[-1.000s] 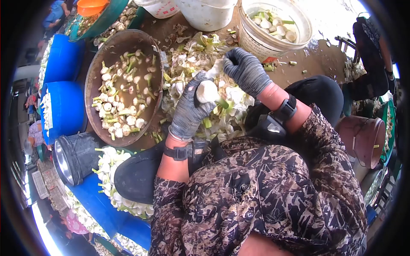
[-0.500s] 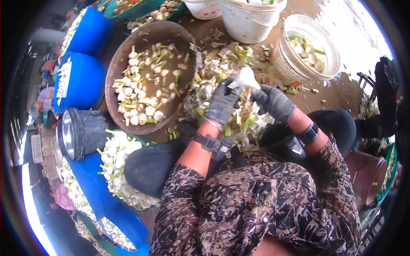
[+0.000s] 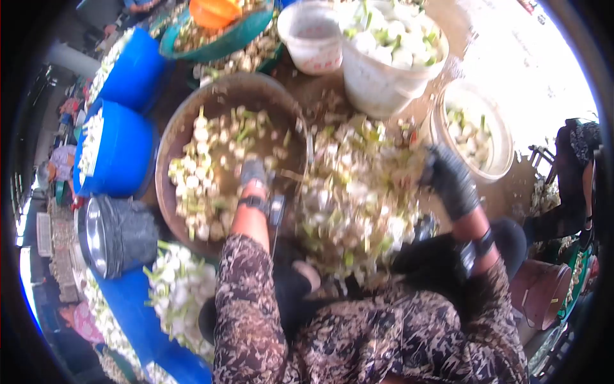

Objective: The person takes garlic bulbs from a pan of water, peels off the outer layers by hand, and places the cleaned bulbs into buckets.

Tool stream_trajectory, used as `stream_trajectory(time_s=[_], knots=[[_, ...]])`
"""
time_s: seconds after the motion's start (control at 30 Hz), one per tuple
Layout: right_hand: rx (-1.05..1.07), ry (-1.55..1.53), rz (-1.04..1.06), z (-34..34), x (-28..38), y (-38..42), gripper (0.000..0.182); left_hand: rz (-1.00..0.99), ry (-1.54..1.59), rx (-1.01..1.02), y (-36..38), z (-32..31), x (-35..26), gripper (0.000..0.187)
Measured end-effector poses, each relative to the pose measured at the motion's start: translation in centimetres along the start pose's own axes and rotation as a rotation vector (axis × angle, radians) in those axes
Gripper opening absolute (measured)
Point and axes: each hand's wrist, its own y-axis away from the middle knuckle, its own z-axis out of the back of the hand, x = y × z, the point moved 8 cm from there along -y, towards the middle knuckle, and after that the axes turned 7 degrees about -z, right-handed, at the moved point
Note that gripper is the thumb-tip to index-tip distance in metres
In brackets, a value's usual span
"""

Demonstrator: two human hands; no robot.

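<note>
Left hand [image 3: 254,173], in a grey knit glove, is down inside a big round brown basin [image 3: 256,93], right over the loose garlic bulbs with green stems [image 3: 192,182]. Fingers are too blurry, so can't tell if it's gripping one. Right hand [image 3: 451,182], also in a dark grey glove, is up in the air near the round white tub with garlic in it [image 3: 438,131]. Its fingers look kinda curled, but can't tell if they're fully closed or holding anything.

Most of the bulbs in the basin sit toward its left side, with others scattered across the middle. Between the two hands there's a messy pile of white and green peelings [image 3: 358,198], just beside the basin. Past that pile is a large white bucket [image 3: 384,89] heaped with white bulbs, with a smaller white bucket [image 3: 313,48] next to it.

Over on the left are two round blue tubs [image 3: 125,150] with pale garlic showing, then a black bucket [image 3: 131,237] lying near a heap of white, green-stemmed garlic [image 3: 182,288] by the person's knee. Farther up, an orange plastic bowl [image 3: 214,11] sits in a shallow teal basin [image 3: 220,48]. On the far right there's a dull pink bucket [image 3: 543,294], plus somebody in dark clothes [image 3: 569,179].
</note>
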Motion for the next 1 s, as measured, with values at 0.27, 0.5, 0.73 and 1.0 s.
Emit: stream_trajectory(time_s=[0.27,0.5,0.73,1.0], knots=[[0.270,0.471,-0.131,-4.1,-6.6,-0.9,0.037,-0.293,-0.587,0.310,-13.9,-3.8,10.2,0.044],[0.325,0.580,-0.190,-5.2,-8.3,-2.0,0.035,-0.677,-1.150,0.334,-9.9,-9.4,13.0,0.041],[0.267,0.831,-0.154,-5.7,-7.0,-0.1,0.063,0.007,0.533,0.349,2.2,-4.0,0.3,0.033],[0.212,0.953,0.430,-8.1,-2.8,3.1,0.028,-0.328,0.847,0.698,16.4,-7.9,-14.9,0.049]])
